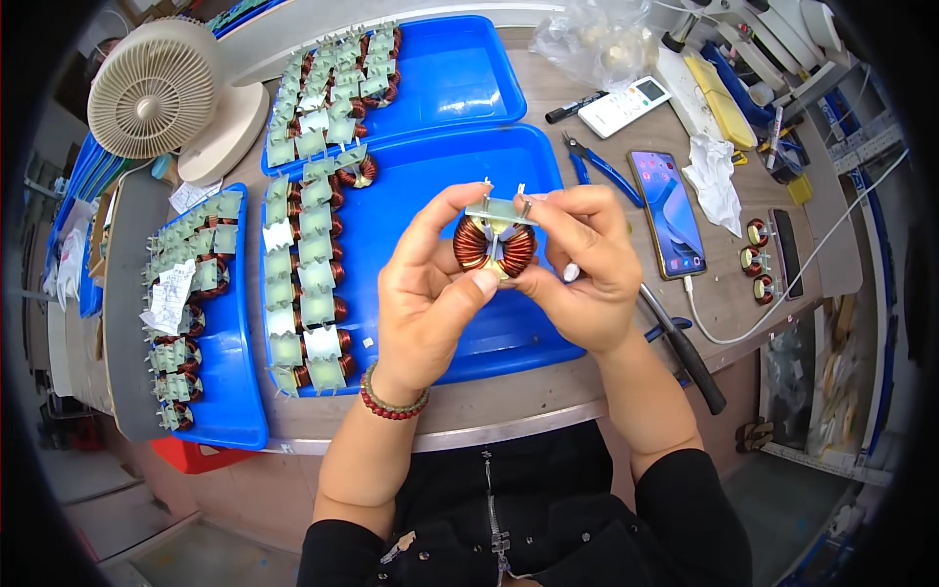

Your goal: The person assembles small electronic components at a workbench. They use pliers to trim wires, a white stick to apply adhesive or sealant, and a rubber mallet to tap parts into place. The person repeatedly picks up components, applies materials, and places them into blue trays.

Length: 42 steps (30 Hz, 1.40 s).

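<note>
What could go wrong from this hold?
1. Both the left hand and right hand pinch the copper coil in mid-air above the middle blue tray; a slip could drop it onto the tray.
2. The thin pins on its pale base plate sit right at the fingers and might bend.
3. The phone and blue-handled pliers lie close by the right hand, easy to knock.

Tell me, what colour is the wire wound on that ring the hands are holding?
Coppery reddish-brown, seen in the head view on the coil.
</note>
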Each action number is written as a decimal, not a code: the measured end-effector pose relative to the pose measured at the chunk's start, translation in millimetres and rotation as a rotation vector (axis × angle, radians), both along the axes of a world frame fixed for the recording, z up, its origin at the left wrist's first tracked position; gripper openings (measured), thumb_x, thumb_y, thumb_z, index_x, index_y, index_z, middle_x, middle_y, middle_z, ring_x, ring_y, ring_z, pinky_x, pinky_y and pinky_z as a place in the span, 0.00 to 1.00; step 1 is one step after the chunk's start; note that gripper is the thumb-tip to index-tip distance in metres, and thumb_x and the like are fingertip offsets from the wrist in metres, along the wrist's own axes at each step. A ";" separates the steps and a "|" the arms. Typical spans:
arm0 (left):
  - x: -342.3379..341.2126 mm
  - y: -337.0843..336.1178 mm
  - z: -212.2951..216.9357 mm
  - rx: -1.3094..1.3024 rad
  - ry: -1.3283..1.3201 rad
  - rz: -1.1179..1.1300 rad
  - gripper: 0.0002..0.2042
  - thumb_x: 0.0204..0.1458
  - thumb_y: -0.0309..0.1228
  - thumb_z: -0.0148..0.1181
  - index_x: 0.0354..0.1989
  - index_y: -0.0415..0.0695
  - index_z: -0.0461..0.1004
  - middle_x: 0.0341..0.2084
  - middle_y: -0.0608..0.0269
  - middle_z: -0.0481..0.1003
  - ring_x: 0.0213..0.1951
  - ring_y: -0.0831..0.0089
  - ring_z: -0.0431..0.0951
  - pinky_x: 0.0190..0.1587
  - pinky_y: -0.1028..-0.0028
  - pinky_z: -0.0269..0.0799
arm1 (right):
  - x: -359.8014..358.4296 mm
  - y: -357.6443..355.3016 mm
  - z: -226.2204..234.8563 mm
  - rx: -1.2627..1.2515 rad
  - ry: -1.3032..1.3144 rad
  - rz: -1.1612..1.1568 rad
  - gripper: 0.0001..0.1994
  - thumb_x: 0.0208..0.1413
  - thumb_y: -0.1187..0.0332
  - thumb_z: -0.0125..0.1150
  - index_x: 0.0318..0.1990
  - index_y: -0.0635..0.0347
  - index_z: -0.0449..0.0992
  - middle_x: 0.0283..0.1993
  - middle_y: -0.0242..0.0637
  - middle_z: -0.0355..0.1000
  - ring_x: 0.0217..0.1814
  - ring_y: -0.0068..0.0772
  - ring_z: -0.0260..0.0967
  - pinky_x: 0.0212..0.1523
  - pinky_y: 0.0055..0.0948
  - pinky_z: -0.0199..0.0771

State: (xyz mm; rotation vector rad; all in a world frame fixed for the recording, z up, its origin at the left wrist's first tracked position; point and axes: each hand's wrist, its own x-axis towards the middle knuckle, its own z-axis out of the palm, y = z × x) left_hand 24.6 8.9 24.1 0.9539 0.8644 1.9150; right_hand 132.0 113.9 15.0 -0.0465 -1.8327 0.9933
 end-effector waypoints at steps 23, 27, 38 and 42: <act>2.3 -4.1 -5.7 0.004 0.229 0.182 0.23 0.47 0.16 0.48 0.54 0.34 0.55 0.37 0.52 0.73 0.39 0.72 0.75 0.44 0.75 0.70 | -2.7 -6.4 -6.8 0.080 0.065 -0.007 0.23 0.36 0.84 0.63 0.46 0.64 0.72 0.45 0.41 0.62 0.39 0.30 0.67 0.33 0.21 0.71; -0.3 0.2 -3.3 -0.063 0.054 0.092 0.23 0.50 0.20 0.50 0.55 0.35 0.55 0.38 0.51 0.73 0.41 0.70 0.74 0.45 0.73 0.70 | -0.2 -2.1 -1.5 -0.099 -0.072 0.041 0.25 0.36 0.80 0.66 0.48 0.66 0.70 0.45 0.39 0.62 0.44 0.30 0.65 0.40 0.25 0.69; -12.6 0.1 -12.7 -0.138 0.128 0.091 0.19 0.49 0.30 0.59 0.48 0.35 0.64 0.29 0.59 0.74 0.29 0.78 0.73 0.33 0.80 0.70 | 7.1 -1.1 -0.9 -1.030 -0.144 0.408 0.20 0.40 0.70 0.69 0.42 0.67 0.70 0.37 0.34 0.70 0.29 0.14 0.65 0.30 0.14 0.67; -11.1 -1.7 -8.8 -0.151 0.152 0.075 0.20 0.50 0.33 0.58 0.49 0.37 0.64 0.31 0.60 0.73 0.31 0.78 0.72 0.35 0.80 0.68 | 8.0 -0.6 0.3 -0.996 -0.141 0.389 0.21 0.39 0.72 0.70 0.42 0.66 0.70 0.37 0.33 0.68 0.28 0.14 0.64 0.28 0.13 0.65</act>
